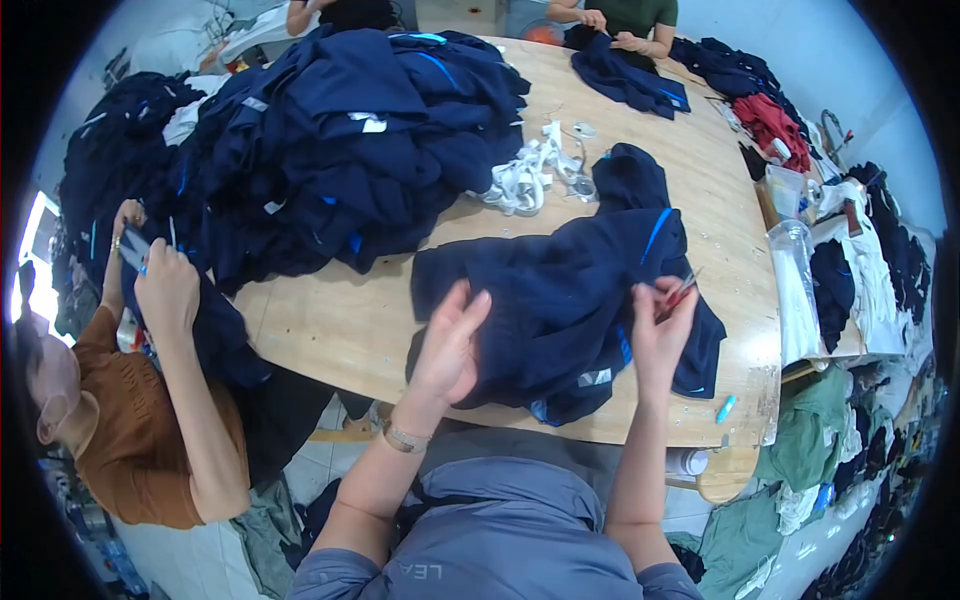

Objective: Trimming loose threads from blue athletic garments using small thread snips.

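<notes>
A dark navy garment lies spread on the near part of the pale wooden table, its long axis running from the near table edge at about 6 o'clock up toward 12 o'clock, where a narrower part ends beside a heap of white straps; a bright blue stripe on it slants up toward 1 o'clock. The left hand rests flat on the garment's left portion, fingers spread and stretched toward 1 o'clock, gripping nothing, with a bracelet on the wrist. The right hand is at the garment's right edge, at 3 o'clock from the left hand, fingers closed around small red-handled snips whose tips point up toward 1 o'clock, just above the cloth. A small light-blue chalk-like stick lies on the table at 5 o'clock from the right hand, near the table's corner. A large pile of navy garments covers the far left of the table, at about 11 o'clock from the hands. At 9 o'clock a co-worker in a brown top holds dark cloth with both hands raised. At 12 o'clock, across the table, another person's hands work on a further navy piece. A red garment lies at 2 o'clock, and green clothes are heaped below the table at 4 o'clock.
</notes>
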